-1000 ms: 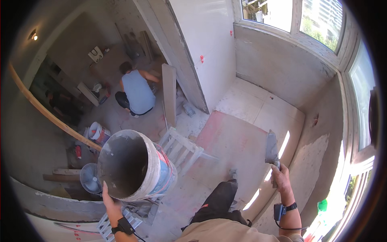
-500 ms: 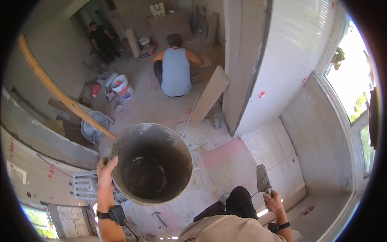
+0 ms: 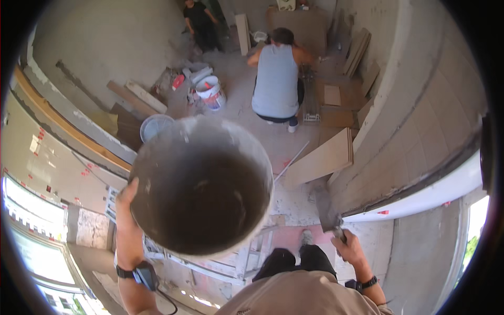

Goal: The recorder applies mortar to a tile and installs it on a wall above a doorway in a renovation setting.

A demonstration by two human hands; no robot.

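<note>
Left hand [image 3: 127, 198] clamped on side of large bucket [image 3: 210, 140], thumb at rim; bucket before body, mouth facing camera, interior dark. Right hand [image 3: 350, 249] closed round handle of trowel [image 3: 328, 214], blade pointing away from body, right of bucket, well apart. Beyond: crouching person [image 3: 275, 81], white pail [image 3: 211, 95], pale board [image 3: 317, 161].

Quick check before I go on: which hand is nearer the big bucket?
Left. The left hand holds the bucket at its left side; the right hand is apart, off to its right, gripping a trowel.
</note>
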